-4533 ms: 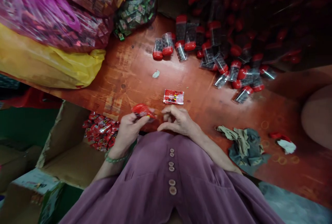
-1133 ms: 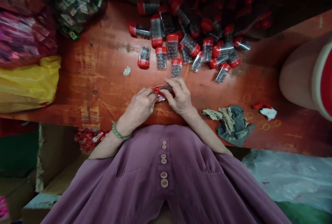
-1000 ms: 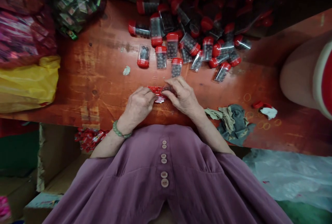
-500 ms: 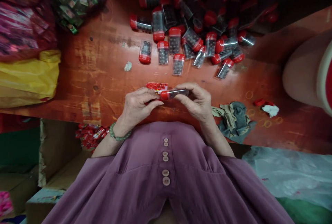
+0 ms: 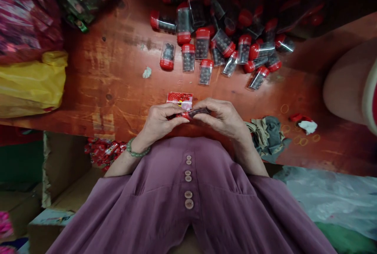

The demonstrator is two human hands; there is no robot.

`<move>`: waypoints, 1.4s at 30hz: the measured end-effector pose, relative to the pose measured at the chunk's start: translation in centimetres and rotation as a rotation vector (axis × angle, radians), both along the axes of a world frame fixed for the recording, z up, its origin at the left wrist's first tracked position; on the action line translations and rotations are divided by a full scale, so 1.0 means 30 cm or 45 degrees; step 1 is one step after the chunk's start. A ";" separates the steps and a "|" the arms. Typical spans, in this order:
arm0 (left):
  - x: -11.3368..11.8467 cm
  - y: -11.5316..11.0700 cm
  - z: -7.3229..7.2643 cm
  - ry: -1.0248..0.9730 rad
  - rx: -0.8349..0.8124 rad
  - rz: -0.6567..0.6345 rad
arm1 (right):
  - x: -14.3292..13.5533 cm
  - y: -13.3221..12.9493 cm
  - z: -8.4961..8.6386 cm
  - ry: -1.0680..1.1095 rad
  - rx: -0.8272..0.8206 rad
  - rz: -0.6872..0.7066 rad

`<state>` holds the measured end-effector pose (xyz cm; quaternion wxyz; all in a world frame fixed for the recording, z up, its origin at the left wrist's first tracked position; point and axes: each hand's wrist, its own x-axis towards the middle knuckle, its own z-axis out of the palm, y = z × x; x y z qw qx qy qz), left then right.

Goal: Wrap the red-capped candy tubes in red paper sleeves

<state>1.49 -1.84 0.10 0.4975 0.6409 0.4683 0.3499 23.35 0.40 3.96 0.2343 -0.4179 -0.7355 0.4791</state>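
Both hands meet close in front of my purple garment, over the table's near edge. A small clear container with a red cap (image 5: 186, 115) and dark contents lies sideways between them. My left hand (image 5: 157, 124) closes thumb and fingers on its red end. Its other end is pinched by my right hand (image 5: 225, 119), which partly covers it. Just behind the fingers is a red printed card (image 5: 176, 97) with a pink and yellow patch; whether it rests on the table or touches the fingers I cannot tell.
Several red-capped containers of dark balls (image 5: 205, 72) lie heaped at the back of the orange-brown table (image 5: 126, 77). Bags stand left, including a yellow bag (image 5: 32, 85). To the right are a grey cloth (image 5: 269, 136), rubber bands (image 5: 285, 108) and a pale bucket (image 5: 344, 85).
My hands have drawn nearer each other around the container, covering more of it. The view has shifted slightly; the heaped containers look the same.
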 end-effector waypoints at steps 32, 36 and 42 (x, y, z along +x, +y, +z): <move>-0.022 -0.039 -0.025 -0.505 -0.609 0.336 | -0.088 -0.038 -0.090 0.341 -0.856 -0.340; -0.007 -0.043 -0.016 -0.473 -0.658 0.326 | -0.068 -0.041 -0.098 0.410 -1.054 -0.190; 0.013 -0.026 -0.027 -0.488 -0.678 0.317 | -0.056 -0.025 -0.108 0.513 -1.077 0.011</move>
